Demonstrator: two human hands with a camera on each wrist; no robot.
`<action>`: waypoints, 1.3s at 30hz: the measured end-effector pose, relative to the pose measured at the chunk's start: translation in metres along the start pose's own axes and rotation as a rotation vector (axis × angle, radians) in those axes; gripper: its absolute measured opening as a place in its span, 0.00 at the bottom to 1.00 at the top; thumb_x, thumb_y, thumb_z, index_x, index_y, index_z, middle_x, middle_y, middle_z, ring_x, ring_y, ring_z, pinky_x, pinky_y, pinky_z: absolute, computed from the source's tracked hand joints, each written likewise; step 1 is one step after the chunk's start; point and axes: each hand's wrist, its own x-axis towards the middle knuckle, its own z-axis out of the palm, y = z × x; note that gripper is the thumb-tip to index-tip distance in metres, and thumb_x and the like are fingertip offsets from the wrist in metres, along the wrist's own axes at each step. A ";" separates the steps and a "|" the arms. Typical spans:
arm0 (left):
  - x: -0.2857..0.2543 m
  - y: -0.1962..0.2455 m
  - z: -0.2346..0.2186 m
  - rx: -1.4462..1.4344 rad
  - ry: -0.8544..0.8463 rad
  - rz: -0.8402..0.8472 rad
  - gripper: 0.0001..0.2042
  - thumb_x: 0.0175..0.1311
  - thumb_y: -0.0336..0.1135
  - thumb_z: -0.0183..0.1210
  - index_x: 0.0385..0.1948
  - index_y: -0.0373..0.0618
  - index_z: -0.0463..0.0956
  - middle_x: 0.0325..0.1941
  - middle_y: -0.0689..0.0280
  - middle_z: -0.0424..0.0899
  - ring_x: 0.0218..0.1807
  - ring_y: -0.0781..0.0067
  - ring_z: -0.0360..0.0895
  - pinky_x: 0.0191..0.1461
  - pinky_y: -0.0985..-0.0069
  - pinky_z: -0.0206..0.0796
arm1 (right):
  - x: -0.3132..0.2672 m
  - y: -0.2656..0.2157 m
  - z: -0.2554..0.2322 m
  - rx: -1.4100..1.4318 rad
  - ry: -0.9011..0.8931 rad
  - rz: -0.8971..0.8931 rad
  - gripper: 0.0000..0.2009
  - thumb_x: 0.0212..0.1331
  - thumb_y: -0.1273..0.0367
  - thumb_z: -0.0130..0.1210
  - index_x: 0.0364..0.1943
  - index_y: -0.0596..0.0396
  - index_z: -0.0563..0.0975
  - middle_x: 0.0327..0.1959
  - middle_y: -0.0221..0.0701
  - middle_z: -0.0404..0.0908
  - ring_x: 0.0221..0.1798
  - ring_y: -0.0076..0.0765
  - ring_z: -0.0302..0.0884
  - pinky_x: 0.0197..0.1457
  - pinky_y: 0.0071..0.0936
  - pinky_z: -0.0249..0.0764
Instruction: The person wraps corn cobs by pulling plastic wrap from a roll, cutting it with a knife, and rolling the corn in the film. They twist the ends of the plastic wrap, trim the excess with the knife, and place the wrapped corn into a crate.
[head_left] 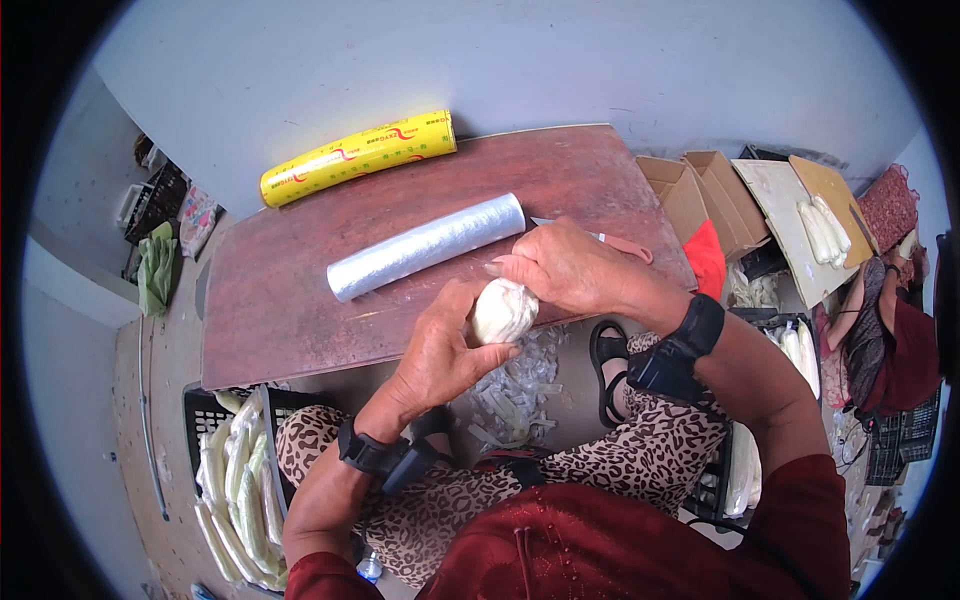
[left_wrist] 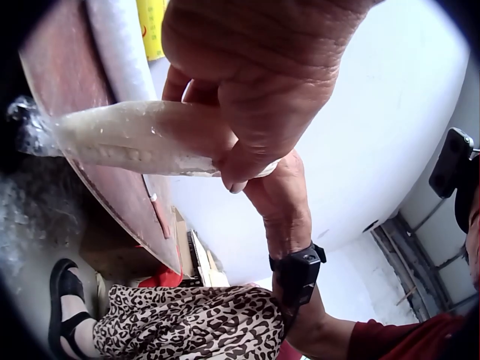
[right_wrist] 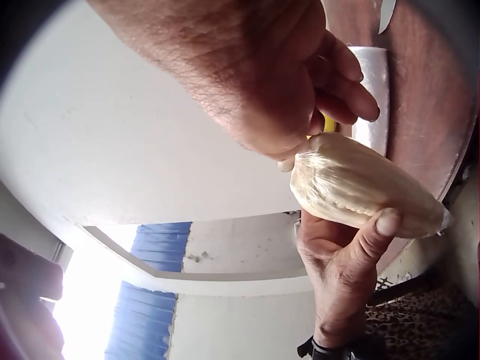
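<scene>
A pale, tapered vegetable [head_left: 503, 310] wrapped in clear film is held up at the table's front edge, pointing its blunt end toward the head camera. My left hand [head_left: 440, 345] grips it around the side, thumb along the near face. My right hand [head_left: 570, 265] pinches its blunt end, where the film is gathered in creases in the right wrist view. At the far tip, a crumpled tuft of film [left_wrist: 30, 127] sticks out. Behind the hands a roll of cling film [head_left: 425, 245] lies on the table. The knife [head_left: 625, 247] beside my right hand is partly hidden by it.
A yellow printed roll [head_left: 360, 155] lies at the back of the red-brown table [head_left: 280, 310]. Film scraps [head_left: 515, 390] litter the floor. Left, a crate holds wrapped vegetables [head_left: 238, 500]. Right are cardboard boxes [head_left: 720, 200], a board with pale vegetables [head_left: 825, 232] and another person [head_left: 905, 340].
</scene>
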 end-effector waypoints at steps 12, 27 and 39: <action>0.000 -0.002 0.003 -0.413 -0.004 -0.118 0.30 0.46 0.30 0.72 0.55 0.39 0.70 0.49 0.64 0.75 0.52 0.73 0.72 0.57 0.73 0.66 | 0.004 0.005 0.014 0.242 0.268 -0.076 0.22 0.63 0.56 0.53 0.21 0.62 0.70 0.16 0.37 0.68 0.21 0.28 0.64 0.25 0.35 0.62; -0.001 0.002 -0.005 -0.716 -0.028 -0.281 0.32 0.50 0.27 0.71 0.59 0.40 0.65 0.52 0.68 0.75 0.55 0.77 0.71 0.61 0.74 0.63 | 0.012 0.017 -0.006 0.709 0.108 -0.013 0.16 0.68 0.57 0.50 0.35 0.58 0.73 0.33 0.24 0.73 0.33 0.17 0.71 0.40 0.20 0.74; -0.001 0.007 -0.012 -0.846 -0.076 -0.322 0.30 0.52 0.25 0.68 0.59 0.42 0.66 0.50 0.71 0.76 0.52 0.79 0.73 0.58 0.75 0.65 | 0.004 0.012 -0.011 0.723 -0.055 -0.292 0.14 0.61 0.69 0.57 0.50 0.59 0.77 0.44 0.29 0.79 0.49 0.22 0.74 0.55 0.25 0.73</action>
